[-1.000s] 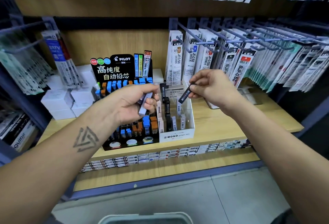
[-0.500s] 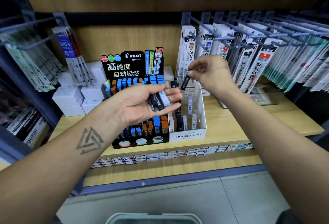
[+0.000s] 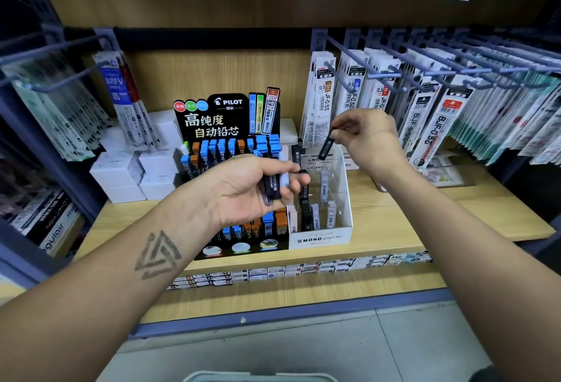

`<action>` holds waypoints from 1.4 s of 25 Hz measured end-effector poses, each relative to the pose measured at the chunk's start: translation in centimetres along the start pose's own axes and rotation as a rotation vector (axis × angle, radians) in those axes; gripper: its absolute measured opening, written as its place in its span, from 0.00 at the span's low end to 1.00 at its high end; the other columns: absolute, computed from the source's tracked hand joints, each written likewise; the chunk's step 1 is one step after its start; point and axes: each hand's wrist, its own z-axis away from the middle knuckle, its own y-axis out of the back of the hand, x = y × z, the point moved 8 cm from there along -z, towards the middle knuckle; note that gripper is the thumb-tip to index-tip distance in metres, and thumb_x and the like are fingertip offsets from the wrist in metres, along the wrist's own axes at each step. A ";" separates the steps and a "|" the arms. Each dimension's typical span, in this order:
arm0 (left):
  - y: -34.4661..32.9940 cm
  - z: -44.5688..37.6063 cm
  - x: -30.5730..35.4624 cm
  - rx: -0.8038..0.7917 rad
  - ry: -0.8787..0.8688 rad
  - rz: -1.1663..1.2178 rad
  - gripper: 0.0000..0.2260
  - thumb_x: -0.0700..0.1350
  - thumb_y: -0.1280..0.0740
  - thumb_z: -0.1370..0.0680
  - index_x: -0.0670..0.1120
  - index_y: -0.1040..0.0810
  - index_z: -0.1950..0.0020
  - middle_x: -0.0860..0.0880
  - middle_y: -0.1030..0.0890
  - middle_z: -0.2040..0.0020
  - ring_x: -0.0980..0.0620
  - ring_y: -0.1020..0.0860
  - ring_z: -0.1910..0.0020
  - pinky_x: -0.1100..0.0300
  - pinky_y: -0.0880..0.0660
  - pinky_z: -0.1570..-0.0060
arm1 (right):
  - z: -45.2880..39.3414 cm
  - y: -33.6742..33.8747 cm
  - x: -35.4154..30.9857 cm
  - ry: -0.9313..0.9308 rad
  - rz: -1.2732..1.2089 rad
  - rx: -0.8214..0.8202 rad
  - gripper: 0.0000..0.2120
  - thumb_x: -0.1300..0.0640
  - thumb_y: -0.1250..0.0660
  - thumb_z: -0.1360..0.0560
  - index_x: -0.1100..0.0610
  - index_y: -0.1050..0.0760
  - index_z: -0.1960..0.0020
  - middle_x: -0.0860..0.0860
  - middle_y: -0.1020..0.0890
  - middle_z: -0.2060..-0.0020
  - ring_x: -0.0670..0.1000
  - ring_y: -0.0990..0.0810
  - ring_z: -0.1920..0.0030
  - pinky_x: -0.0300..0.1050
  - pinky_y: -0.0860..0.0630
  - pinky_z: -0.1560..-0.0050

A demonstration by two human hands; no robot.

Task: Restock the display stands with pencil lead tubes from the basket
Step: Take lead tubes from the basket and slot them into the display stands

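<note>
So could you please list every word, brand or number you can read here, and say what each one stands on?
"PILOT", "高纯度", "自动铅芯": header of the black display stand.
"0.5 HB": lead pack pictured on that header.
"MONO graph MG": front of the white display box.
"BRFV": hanging refill pack, left.
"JF-0.5芯": hanging refill packs.
"BJF-0.5芯": hanging packs, right.
"aguiair", doubtful: packs at lower left.
Shelf-edge price tags and tube labels: too small.

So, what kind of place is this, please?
Most likely a stationery shop aisle: packaged pen refills hang on grey metal pegs, a black Pilot lead display stand sits on the wooden shelf, and the right hand holds a black lead tube.
</note>
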 end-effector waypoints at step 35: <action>-0.1 0.9 -2.0 -0.014 -0.021 -0.177 0.11 0.33 0.37 0.19 0.28 0.25 0.38 0.30 0.17 0.52 0.38 0.14 0.58 0.57 0.17 0.64 | 5.9 -3.2 -2.7 -0.179 -0.632 -0.493 0.10 0.72 0.28 0.29 0.65 0.17 0.49 0.54 0.15 0.64 0.49 0.17 0.61 0.43 0.18 0.54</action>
